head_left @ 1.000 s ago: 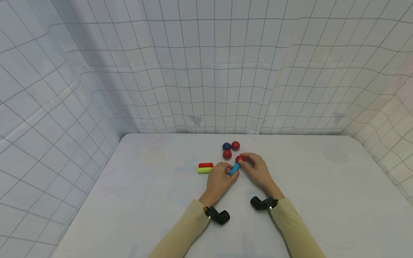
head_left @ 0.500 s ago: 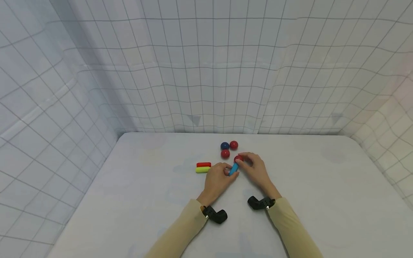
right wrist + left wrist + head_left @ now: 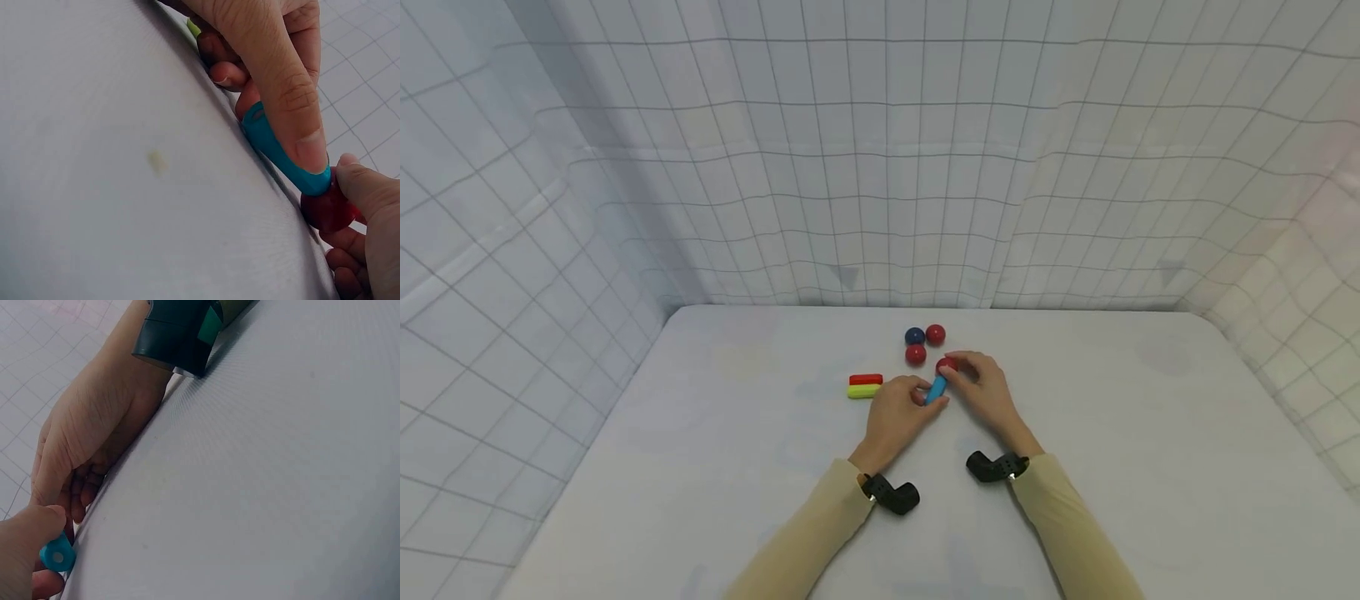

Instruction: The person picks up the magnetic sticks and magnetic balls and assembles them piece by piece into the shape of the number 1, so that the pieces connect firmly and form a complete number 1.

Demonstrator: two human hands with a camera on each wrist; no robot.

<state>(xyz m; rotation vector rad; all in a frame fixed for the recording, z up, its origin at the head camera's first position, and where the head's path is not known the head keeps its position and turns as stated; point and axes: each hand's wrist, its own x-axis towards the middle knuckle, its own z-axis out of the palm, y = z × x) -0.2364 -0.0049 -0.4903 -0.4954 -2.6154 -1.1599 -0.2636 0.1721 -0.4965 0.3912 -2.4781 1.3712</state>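
Note:
Near the middle of the table, my left hand (image 3: 895, 421) pinches a short blue rod (image 3: 936, 390) between thumb and fingers. The rod's end, with a pale round spot, shows under the thumb in the left wrist view, where the blue rod (image 3: 57, 555) is seen end-on. My right hand (image 3: 988, 396) pinches a red ball (image 3: 946, 365) with thumb and fingertips. In the right wrist view the blue rod (image 3: 281, 153) meets the red ball (image 3: 328, 209) end to side. Both pieces are low, close over the white tabletop.
Just beyond the hands sit two more red balls (image 3: 915, 355) and a dark blue ball (image 3: 914, 336), grouped together. A red rod (image 3: 866, 379) and a yellow-green rod (image 3: 862, 391) lie side by side left of my left hand. Grid-patterned white curtains (image 3: 880, 192) enclose the table (image 3: 737, 400).
The whole scene shifts slightly left and up as the head view moves. Both hands keep their grips on the blue rod and red ball, with little visible movement between them.

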